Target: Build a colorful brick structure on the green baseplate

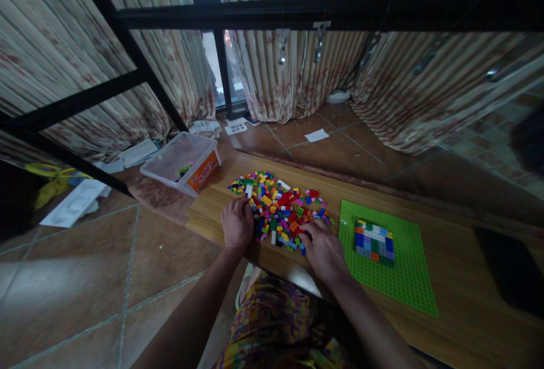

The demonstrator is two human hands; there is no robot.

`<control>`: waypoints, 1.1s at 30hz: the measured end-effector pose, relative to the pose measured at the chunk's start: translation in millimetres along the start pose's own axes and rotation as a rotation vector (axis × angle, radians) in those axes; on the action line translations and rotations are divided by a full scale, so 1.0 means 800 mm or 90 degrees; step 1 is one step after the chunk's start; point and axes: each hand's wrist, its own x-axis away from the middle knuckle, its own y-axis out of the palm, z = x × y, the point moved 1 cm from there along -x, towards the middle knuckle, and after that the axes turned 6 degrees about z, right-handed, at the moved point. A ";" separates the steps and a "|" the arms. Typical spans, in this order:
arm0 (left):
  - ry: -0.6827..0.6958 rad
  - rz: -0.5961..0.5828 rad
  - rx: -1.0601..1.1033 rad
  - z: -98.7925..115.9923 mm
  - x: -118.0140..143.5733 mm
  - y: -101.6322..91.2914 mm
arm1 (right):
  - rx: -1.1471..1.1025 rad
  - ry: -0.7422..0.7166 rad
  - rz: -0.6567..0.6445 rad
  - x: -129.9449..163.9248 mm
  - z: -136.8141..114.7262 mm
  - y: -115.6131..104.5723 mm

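A loose pile of small building bricks (pixel 278 202) in many colours lies on the wooden board. At its left edge, my left hand (pixel 237 224) rests with its fingers curled inward; whatever they hold, if anything, is hidden. My right hand (pixel 325 249) reaches into the pile's right side, its bent fingers apart and touching bricks near some red and orange ones. To the right of that hand lies a green studded baseplate (pixel 408 278). A flat block of joined bricks (pixel 374 243), in blue, white, orange, yellow and green, sits on its upper left part.
A clear plastic bin (pixel 170 159) with an orange label and a few bricks inside stands at the board's left end. The wooden board (pixel 450 244) carries a dark flat object (pixel 510 270) at the right. Black metal framing (pixel 297 15) and striped curtains rise behind.
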 end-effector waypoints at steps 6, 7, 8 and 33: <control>-0.001 -0.001 -0.005 0.000 0.000 0.000 | -0.340 0.183 0.012 0.004 0.003 -0.008; 0.000 0.000 -0.006 0.001 0.000 0.000 | -0.412 0.232 0.011 0.006 0.003 -0.008; 0.002 0.002 -0.006 0.001 0.000 0.000 | -0.480 0.275 0.013 0.007 0.003 -0.009; 0.047 0.013 -0.039 -0.009 -0.008 0.005 | -0.343 0.389 0.313 0.057 0.185 -0.131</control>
